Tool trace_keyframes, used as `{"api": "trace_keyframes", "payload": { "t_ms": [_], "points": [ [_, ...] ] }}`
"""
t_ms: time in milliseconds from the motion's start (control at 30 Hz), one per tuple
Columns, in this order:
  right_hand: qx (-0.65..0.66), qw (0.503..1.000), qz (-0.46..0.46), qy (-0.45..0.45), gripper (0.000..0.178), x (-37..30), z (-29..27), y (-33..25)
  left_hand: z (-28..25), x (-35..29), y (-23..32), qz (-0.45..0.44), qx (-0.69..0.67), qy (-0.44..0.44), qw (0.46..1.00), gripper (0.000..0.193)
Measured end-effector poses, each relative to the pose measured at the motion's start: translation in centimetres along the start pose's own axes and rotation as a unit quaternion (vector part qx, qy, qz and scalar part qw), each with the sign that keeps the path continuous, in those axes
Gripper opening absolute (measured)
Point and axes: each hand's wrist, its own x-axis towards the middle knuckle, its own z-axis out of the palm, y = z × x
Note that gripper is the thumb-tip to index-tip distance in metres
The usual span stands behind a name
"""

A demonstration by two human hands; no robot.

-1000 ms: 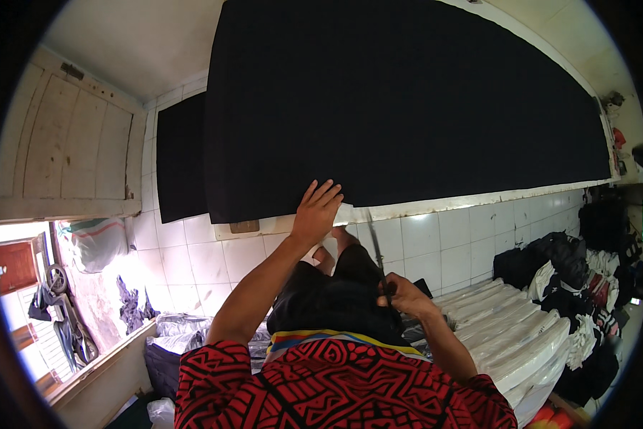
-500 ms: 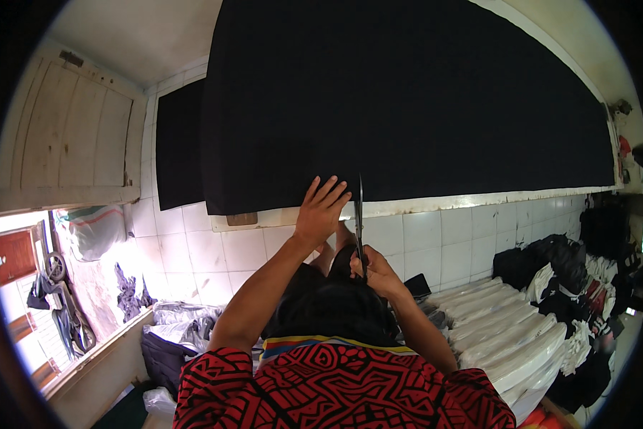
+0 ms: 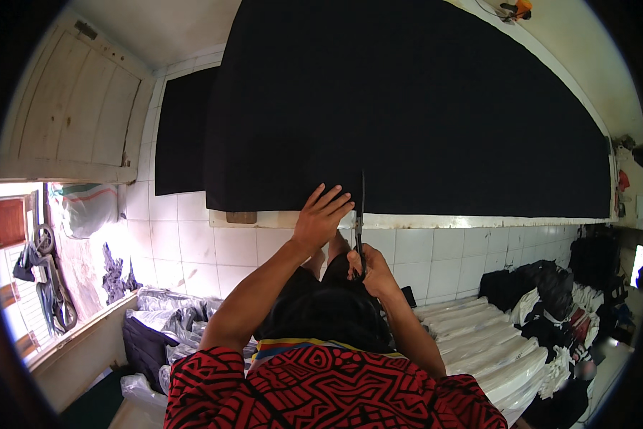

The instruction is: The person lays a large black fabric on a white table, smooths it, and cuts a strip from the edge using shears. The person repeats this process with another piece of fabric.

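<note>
A large sheet of black fabric (image 3: 407, 114) lies spread over a pale table (image 3: 443, 222), its near edge along the table's front. My left hand (image 3: 320, 218) rests flat on that near edge, fingers spread, just left of the scissors. My right hand (image 3: 371, 270) grips the handles of long dark scissors (image 3: 360, 214) below the table's edge. Their blades point away from me, and the upper part lies at the fabric edge. Whether the lower blade is beneath the cloth is hard to see against the black.
White tiles (image 3: 443, 261) cover the floor in front of the table. Plastic-wrapped white rolls (image 3: 472, 336) are stacked at right, beside heaped dark and white cloth (image 3: 550, 300). Plastic-covered bundles (image 3: 171, 314) lie at left. A wooden shutter (image 3: 78, 100) and a white sack (image 3: 85, 207) are farther left.
The whole view has shifted and tilted slightly, bringing an orange object into the upper right. Both hands keep nearly the same places on the fabric edge and the scissors.
</note>
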Motion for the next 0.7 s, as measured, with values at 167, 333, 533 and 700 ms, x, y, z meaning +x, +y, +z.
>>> {"api": "trace_keyframes", "payload": {
  "t_ms": [167,333,533,700],
  "points": [
    [-0.009,1.0,-0.013,-0.014,0.074,1.0,-0.6,-1.1,-0.5,0.2,-0.1,0.005,0.012,-0.004,1.0,0.03],
    [-0.008,1.0,0.007,-0.011,0.073,1.9,-1.0,-2.6,-1.1,0.2,0.0,-0.011,-0.014,-0.026,0.999,0.041],
    [0.01,1.0,-0.015,-0.017,0.069,3.5,-0.9,-4.5,-2.1,0.9,-0.5,-0.038,-0.095,-0.009,0.995,0.037],
    [0.003,1.0,0.011,-0.006,0.067,4.8,-1.4,-5.7,-3.5,1.9,-0.2,-0.113,-0.165,-0.055,0.978,0.036]
  ]
}}
